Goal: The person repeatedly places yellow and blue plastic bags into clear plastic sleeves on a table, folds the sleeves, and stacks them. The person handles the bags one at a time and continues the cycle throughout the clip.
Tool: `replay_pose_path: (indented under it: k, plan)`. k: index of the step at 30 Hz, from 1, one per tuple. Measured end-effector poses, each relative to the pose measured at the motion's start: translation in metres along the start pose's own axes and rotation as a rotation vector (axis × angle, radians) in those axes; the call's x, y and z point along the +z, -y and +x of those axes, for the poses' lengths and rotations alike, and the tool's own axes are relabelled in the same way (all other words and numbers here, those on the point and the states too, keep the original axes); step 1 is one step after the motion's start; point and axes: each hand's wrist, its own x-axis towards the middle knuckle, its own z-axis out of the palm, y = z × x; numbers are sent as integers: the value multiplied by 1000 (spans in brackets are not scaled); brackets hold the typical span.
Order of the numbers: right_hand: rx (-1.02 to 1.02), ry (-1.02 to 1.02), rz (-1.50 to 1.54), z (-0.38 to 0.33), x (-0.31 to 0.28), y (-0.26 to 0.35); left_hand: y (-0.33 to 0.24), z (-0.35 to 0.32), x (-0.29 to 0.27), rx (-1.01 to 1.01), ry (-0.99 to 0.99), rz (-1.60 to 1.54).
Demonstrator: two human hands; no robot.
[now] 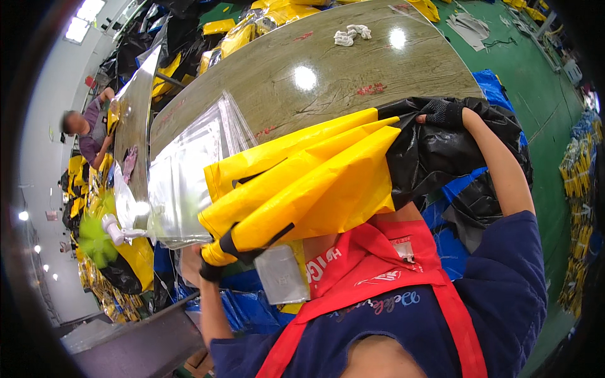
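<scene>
A large yellow-and-black bag (pixel 315 179) of shiny coated fabric stretches across the table's near edge, its yellow part lying in long folds. In a dark glove, my left hand (pixel 207 263) grips the yellow end at the lower left; the fabric partly hides its fingers. My right hand (pixel 441 114), in a black fingerless glove, is closed on the bunched black part (pixel 435 151) at the right. Beside the yellow folds, a stack of clear plastic sleeves (pixel 183 170) lies on the table (pixel 277 82), close to my left hand.
A crumpled white cloth (pixel 351 34) rests toward the table's far side. A small fan with green blades (pixel 96 242) stands at the left. Blue fabric (pixel 491 88) hangs by the right edge. Yellow bundles (pixel 576 170) line the far right. Another person (pixel 94 129) works at the left.
</scene>
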Motion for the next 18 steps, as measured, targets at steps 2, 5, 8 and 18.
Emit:
replay_pose_path:
  k: [2,5,8,18]
  plan:
    - [1,-40,-49,3,2,-1,33,-21,13,-230,62,-393]
    - [30,-54,-120,10,-10,4,46,-39,51,-308,23,-754]
    - [-14,-7,-107,15,-16,9,16,-34,78,-214,-132,-902]
    - [-27,-311,-328,34,14,31,-38,96,20,-68,-17,466]
